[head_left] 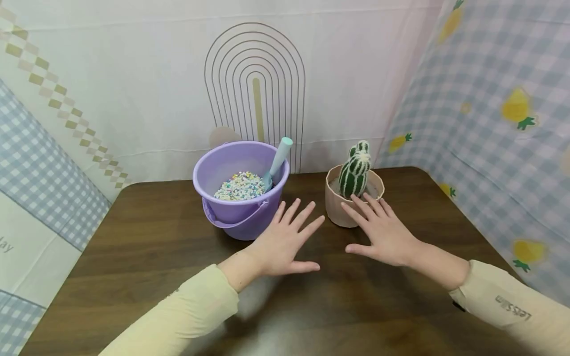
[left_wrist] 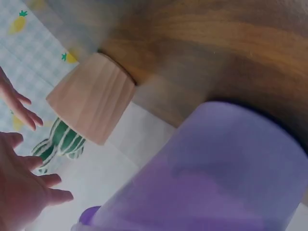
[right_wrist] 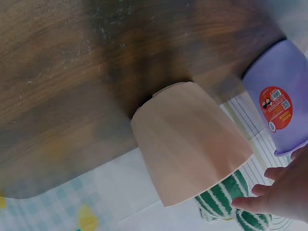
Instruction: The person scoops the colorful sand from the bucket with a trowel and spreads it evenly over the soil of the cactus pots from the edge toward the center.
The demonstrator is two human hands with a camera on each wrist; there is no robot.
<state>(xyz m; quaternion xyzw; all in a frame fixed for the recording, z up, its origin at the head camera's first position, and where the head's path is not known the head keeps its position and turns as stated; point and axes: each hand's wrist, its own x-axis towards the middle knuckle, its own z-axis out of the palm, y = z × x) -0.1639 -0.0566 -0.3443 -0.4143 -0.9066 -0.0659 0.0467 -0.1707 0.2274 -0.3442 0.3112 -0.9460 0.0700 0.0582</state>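
Both hands hover above the table with fingers spread and nothing held. My left hand (head_left: 285, 242) is in front of and to the right of a purple bucket (head_left: 242, 217), which contains small pastel pellets (head_left: 240, 187). A light-blue scoop (head_left: 279, 157) leans in the bucket, its blade partly sunk in the pellets. Near my right hand (head_left: 386, 236) stands a pinkish-beige fluted pot (head_left: 340, 210) holding a green cactus (head_left: 354, 173) with white woolly ribs. The right fingertips overlap the pot's front rim in the head view. In the right wrist view, the bucket shows a red oval sticker (right_wrist: 276, 109).
Everything stands on a dark brown wooden table (head_left: 147, 257). Behind it hangs a white cloth (head_left: 147, 89) printed with line arches. On the right is a blue-checked cloth (head_left: 485, 143) with yellow fruit prints. The bucket's purple handle (head_left: 236, 223) hangs down in front.
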